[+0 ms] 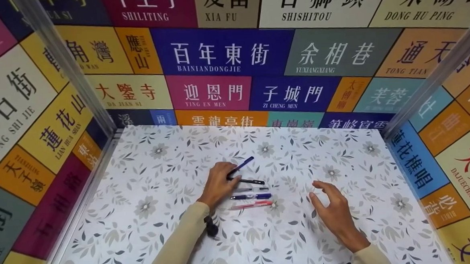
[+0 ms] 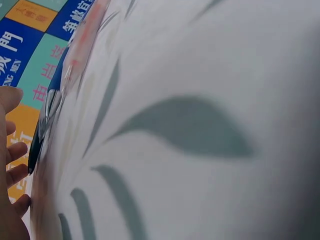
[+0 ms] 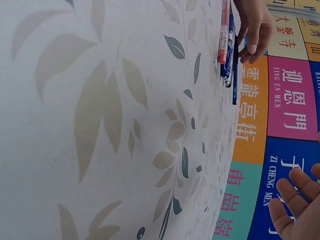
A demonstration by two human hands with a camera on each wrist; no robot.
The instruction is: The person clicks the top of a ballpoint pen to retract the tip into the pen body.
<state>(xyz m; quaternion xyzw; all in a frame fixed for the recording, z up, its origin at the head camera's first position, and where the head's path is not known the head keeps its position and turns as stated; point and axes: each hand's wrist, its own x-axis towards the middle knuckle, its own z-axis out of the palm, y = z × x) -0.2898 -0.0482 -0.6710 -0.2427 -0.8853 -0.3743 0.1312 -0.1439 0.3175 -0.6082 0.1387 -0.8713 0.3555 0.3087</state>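
Several pens lie on the flowered tabletop. My left hand (image 1: 220,181) rests at their far left end, fingers slightly bent, its thumb by a black pen (image 1: 253,182). A slanted dark blue pen (image 1: 243,166) runs partly beneath its fingers, so the contact is hidden. Nearer to me, roughly parallel, are a thin clear pen (image 1: 258,188), a blue pen (image 1: 252,196) and a pink pen (image 1: 251,205). In the left wrist view the fingers stand spread beside the pens. My right hand (image 1: 332,207) hovers to their right, fingers loosely curved, holding nothing.
White cloth with grey flowers and leaves covers the table (image 1: 152,233). Panels (image 1: 222,52) of coloured street-name signs rise behind and on both sides. Clear corner posts (image 1: 70,68) stand at the back left and right.
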